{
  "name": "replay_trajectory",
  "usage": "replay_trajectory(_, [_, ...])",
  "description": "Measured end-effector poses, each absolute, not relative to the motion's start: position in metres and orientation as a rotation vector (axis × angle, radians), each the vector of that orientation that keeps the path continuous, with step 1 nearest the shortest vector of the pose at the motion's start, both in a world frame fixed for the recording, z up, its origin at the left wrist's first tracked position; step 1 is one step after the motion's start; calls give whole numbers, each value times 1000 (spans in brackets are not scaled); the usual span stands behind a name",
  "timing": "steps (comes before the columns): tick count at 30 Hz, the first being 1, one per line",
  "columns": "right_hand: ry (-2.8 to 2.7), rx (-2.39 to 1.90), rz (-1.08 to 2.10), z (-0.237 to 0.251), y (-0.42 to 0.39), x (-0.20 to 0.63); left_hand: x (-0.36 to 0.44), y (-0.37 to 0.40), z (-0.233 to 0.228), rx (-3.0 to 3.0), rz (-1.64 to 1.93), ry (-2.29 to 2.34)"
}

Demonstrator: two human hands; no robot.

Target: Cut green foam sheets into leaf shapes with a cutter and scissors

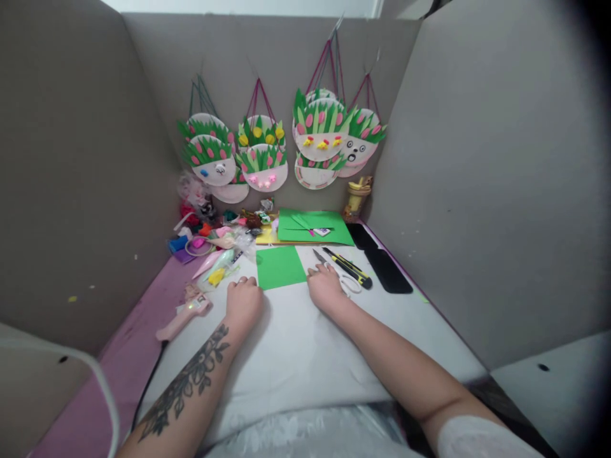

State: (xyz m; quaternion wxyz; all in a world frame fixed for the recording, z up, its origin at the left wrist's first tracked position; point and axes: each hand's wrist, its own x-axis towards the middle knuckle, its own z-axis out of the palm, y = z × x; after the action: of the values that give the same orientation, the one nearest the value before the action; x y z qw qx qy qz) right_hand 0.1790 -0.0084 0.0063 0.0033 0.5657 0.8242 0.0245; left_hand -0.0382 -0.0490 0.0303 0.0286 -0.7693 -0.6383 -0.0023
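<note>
Green paper square [280,266] lying flat on the white work surface [296,356], between the two hands and just beyond them. The sheet looks thin, light and limp — likely to flex or crease if pinched hard and to slide easily on the smooth surface; judged best taken at a free edge or corner, since the middle offers nothing to grip, or steadied by flat fingertips pressing down.

The left hand [243,300] rests knuckles-up at the sheet's near left corner, fingers curled loosely downward, touching or all but touching the paper edge; it grips nothing that can be seen. The right hand [326,287] rests at the near right corner, fingers likewise bent toward the table, with no object visibly held — whether the fingertips press on the paper cannot be told.

Just right of the right hand lie white-handled scissors [346,280] and a yellow-and-black utility knife [348,267]; farther right, two black strips [382,264]. Behind the square, a larger stack of green sheets [312,228]. To the left, a pink glue gun [184,318] and a heap of small coloured craft pieces [214,238]. On the cardboard back wall [267,57] hang finished paper-plate decorations [286,146] with green leaves and pink spots.
</note>
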Motion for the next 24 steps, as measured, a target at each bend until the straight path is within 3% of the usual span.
replay_trajectory(6, [2667, 2019, 115, 7, 0, 193, -63, -31, 27, -2169, -448, -2130])
replay_trajectory(10, [2861, 1847, 120, 5, 1, 190, -58, -27, 19, -2304, -530, -2021])
replay_trajectory(16, [2940, 1360, 199, 4, -4, 166, -34, -28, 9, -2714, -467, -1684])
replay_trajectory(24, [2890, 1284, 204, 0, 2, 156, -23, -23, 8, -2634, -325, -1755])
